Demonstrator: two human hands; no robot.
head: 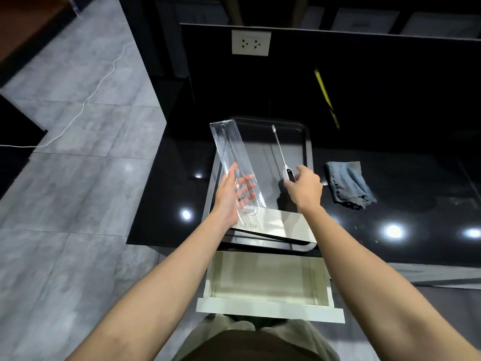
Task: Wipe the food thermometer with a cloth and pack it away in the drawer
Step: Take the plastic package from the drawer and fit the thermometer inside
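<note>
My right hand (304, 186) grips the white handle of the food thermometer (282, 157), whose thin metal probe points away from me over a dark tray (305, 142). My left hand (234, 191) holds a long clear plastic case (231, 155) tilted above the tray's left side; my fingers show through it. A folded grey-blue cloth (348, 183) lies on the black counter to the right of my right hand. Below the counter edge, a cream drawer (268, 306) stands pulled out with nothing visible inside.
A white card insert (276, 225) lies on the tray's near edge. A yellow pen-like stick (325, 95) rests further back on the glossy black counter (403, 204). A wall socket (251, 43) sits behind. Grey tiled floor with a white cable (86, 100) lies to the left.
</note>
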